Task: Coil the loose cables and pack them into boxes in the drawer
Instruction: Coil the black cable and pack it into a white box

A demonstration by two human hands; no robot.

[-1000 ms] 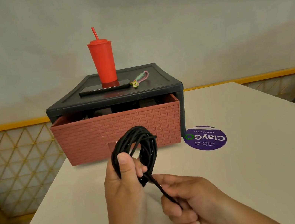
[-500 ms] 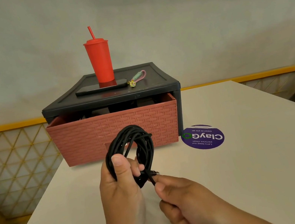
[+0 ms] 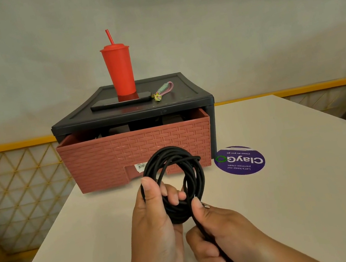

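A black cable [image 3: 187,165] is wound into a coil of several loops. My left hand [image 3: 158,224] grips the coil's lower left side, thumb on top and fingers through the loop. My right hand [image 3: 219,237] holds the cable's loose tail, which runs down through the fist. A small metal plug tip shows at that thumb. Behind the coil stands the pink woven-pattern drawer [image 3: 103,160], pulled partly out of its black cabinet [image 3: 185,103]. Dark boxes [image 3: 172,118] show inside the drawer, mostly hidden.
On the cabinet top stand a red tumbler with a straw [image 3: 120,73], a black phone [image 3: 121,101] and a keychain strap [image 3: 164,89]. A purple round sticker [image 3: 240,162] lies on the white table [image 3: 301,178]. A yellow lattice railing [image 3: 17,191] lies past the table's left edge.
My right hand slid up along the tail toward the coil, and its thumb now sits by the plug tip. The coil stays in my left hand. The camera moved slightly.
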